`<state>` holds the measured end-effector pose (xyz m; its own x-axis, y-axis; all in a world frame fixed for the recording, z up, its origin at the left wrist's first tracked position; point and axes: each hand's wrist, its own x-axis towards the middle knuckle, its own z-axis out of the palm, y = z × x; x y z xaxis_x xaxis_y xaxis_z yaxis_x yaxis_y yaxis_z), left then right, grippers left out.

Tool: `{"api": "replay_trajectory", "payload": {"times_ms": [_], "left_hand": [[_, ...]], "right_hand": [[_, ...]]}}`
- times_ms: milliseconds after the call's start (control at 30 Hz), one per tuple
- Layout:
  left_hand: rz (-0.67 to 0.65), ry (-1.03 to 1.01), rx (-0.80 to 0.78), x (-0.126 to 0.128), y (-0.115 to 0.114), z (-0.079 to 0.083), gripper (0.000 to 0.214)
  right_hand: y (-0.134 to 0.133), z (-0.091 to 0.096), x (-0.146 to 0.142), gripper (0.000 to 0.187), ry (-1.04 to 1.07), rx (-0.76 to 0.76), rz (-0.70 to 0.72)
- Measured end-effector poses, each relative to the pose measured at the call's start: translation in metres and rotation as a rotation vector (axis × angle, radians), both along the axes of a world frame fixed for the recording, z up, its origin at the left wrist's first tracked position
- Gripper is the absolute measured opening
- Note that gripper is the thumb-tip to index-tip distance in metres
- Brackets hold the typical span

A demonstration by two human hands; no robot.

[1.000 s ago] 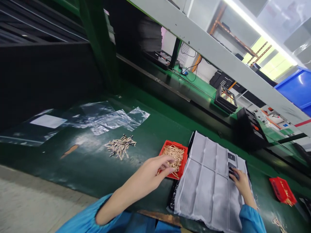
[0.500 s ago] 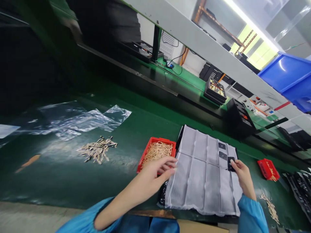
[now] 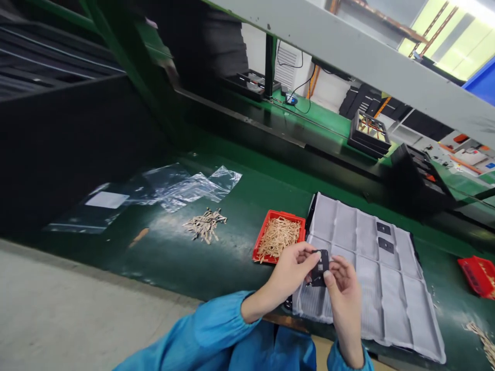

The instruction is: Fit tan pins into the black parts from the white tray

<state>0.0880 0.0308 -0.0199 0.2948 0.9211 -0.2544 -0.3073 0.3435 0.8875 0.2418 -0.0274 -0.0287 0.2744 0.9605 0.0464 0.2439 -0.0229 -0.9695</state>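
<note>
A small black rectangular plate (image 3: pixel 320 275) with a pale square mark is held upright in front of me. The thumb and fingers of my left hand (image 3: pixel 292 273) pinch its left side, while my right hand (image 3: pixel 345 291) grips the right edge with the thumb in front. Under my hands lies a light grey sheet of padded pockets (image 3: pixel 363 278), its seams forming a grid. Two similar black plates, one (image 3: pixel 383 228) above the other (image 3: pixel 385 245), rest on its far right part. Just beyond my left hand stands a red bin (image 3: pixel 260 242) full of thin tan strips (image 3: pixel 280 236).
Loose tan strips (image 3: pixel 206 225) are piled left of the bin, with clear plastic bags (image 3: pixel 181 190) behind them. Another red bin (image 3: pixel 477 275) and more strips (image 3: pixel 481 340) lie at the right. A grey beam (image 3: pixel 332 46) crosses above the green bench (image 3: pixel 228 268).
My right hand has lifted a black plate off the grey sheet and brought it left. My left hand has closed on it too. The view has swung left.
</note>
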Motion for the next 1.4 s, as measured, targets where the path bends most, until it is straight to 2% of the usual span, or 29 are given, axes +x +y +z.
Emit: {"api": "replay_trajectory", "payload": {"times_ms": [67, 133, 267, 433, 600, 967, 1233, 1400], "left_hand": [[0.062, 0.011, -0.010, -0.007, 0.001, 0.001, 0.044], [0.096, 0.022, -0.010, -0.013, 0.001, 0.004, 0.042], [0.105, 0.061, 0.022, -0.024, -0.002, 0.015, 0.036], [0.101, 0.116, 0.083, -0.032, -0.008, 0.025, 0.026], [0.113, 0.174, 0.158, -0.035, -0.014, 0.025, 0.019], [0.055, 0.246, 0.235, -0.044, -0.019, 0.026, 0.015], [0.018, 0.122, 0.053, -0.040, -0.017, 0.016, 0.027], [-0.014, -0.001, -0.058, -0.043, -0.012, 0.023, 0.046]], "right_hand": [[-0.004, -0.001, -0.007, 0.041, -0.101, 0.086, -0.060], [-0.008, -0.002, -0.012, 0.033, -0.215, 0.176, -0.084], [-0.009, 0.002, -0.019, 0.019, -0.429, 0.317, -0.044], [-0.003, 0.014, -0.024, 0.017, -0.592, 0.373, 0.025], [0.000, 0.019, -0.033, 0.016, -0.731, 0.430, 0.060], [0.005, 0.025, -0.037, 0.019, -0.684, 0.412, 0.151], [0.012, 0.022, -0.032, 0.021, -0.585, 0.402, 0.176], [0.014, 0.018, -0.033, 0.021, -0.471, 0.421, 0.149]]}}
